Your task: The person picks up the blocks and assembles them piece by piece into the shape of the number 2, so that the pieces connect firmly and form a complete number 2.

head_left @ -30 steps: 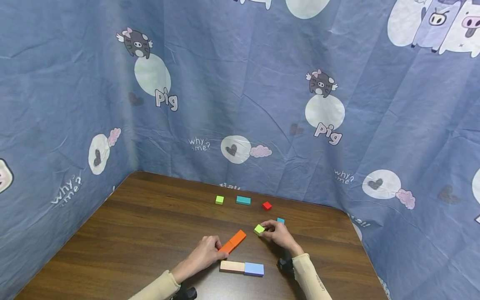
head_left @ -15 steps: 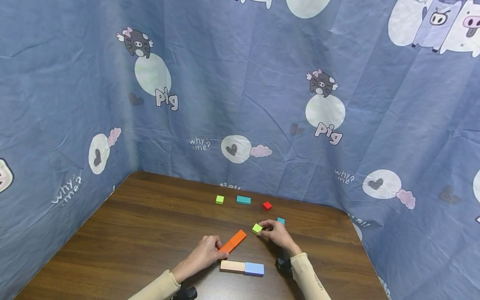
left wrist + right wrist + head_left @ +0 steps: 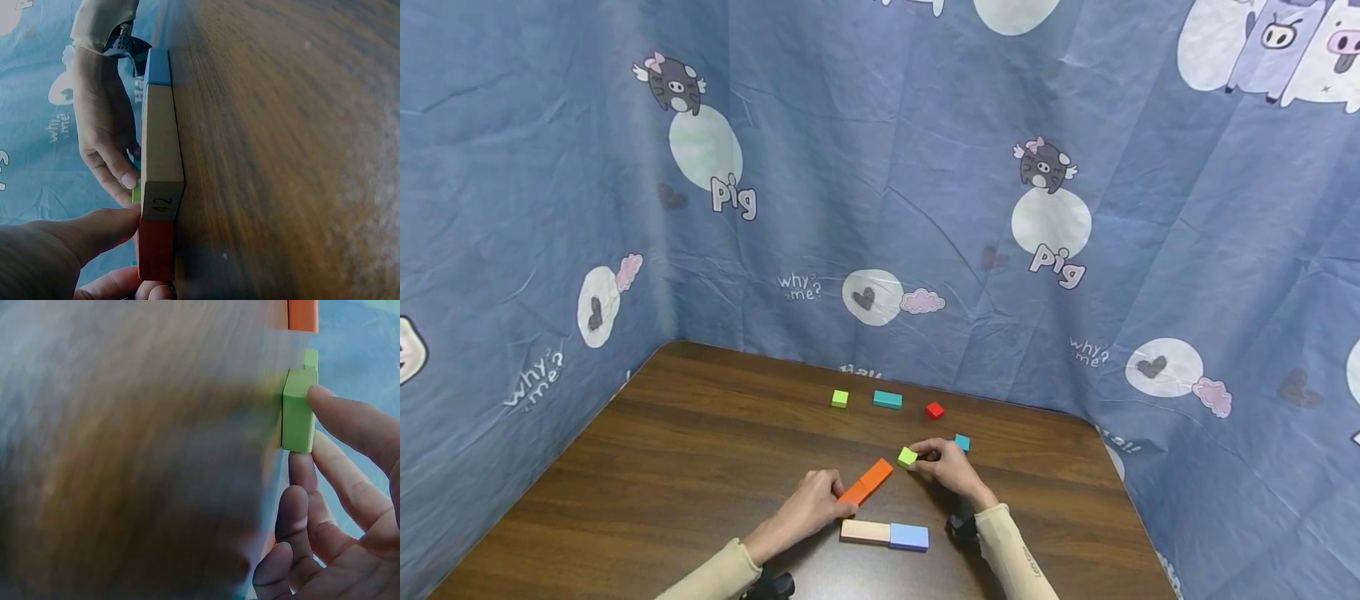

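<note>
Two orange blocks (image 3: 876, 476) lie end to end in a slanted row on the table. My left hand (image 3: 811, 505) grips the near one; in the left wrist view its thumb and fingers sit on either side of that block (image 3: 156, 250). To the right, my right hand (image 3: 952, 468) pinches a lime green block (image 3: 907, 457) between thumb and fingers, just short of the row's far end. The right wrist view shows the thumb against this green block (image 3: 299, 412), low at the tabletop. A natural wood block (image 3: 865, 532) and a light blue block (image 3: 909, 537) lie end to end nearer me.
Farther back on the brown wooden table (image 3: 700, 433) are another lime green block (image 3: 839, 398), a teal block (image 3: 887, 400) and a red block (image 3: 934, 410). A small blue block (image 3: 962, 442) lies just beyond my right hand. A blue patterned cloth (image 3: 880, 208) hangs behind the table.
My right hand has moved a little left with the green block, bringing it closer to the orange row. The left hand and the orange blocks have stayed in place.
</note>
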Tool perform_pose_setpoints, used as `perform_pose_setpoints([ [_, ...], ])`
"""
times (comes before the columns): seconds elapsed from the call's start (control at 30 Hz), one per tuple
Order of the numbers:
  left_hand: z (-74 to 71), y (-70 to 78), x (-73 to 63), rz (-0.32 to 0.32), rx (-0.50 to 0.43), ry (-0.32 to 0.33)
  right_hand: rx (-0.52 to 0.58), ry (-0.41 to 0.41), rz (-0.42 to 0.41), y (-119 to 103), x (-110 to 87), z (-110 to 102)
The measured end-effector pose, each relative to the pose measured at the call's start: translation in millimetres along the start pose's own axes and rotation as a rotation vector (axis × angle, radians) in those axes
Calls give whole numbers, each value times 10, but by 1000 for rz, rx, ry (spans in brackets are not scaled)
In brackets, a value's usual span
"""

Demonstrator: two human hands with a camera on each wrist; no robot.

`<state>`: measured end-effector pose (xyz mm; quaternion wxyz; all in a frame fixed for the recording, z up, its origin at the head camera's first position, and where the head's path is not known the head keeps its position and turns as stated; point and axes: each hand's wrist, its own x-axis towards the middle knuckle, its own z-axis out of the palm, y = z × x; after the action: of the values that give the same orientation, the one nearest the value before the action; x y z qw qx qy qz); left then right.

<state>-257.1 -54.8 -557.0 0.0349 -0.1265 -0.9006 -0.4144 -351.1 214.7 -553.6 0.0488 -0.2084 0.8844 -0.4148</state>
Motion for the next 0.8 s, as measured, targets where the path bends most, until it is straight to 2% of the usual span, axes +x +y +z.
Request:
perform_pose_setpoints([
  [0.43,2,-2,-7,-12,-6,-2,-24,2,-13,-41,49,42],
  [0.8,4,-13,-5,2,-3,-1,-20,-22,-9,-42,69,70],
])
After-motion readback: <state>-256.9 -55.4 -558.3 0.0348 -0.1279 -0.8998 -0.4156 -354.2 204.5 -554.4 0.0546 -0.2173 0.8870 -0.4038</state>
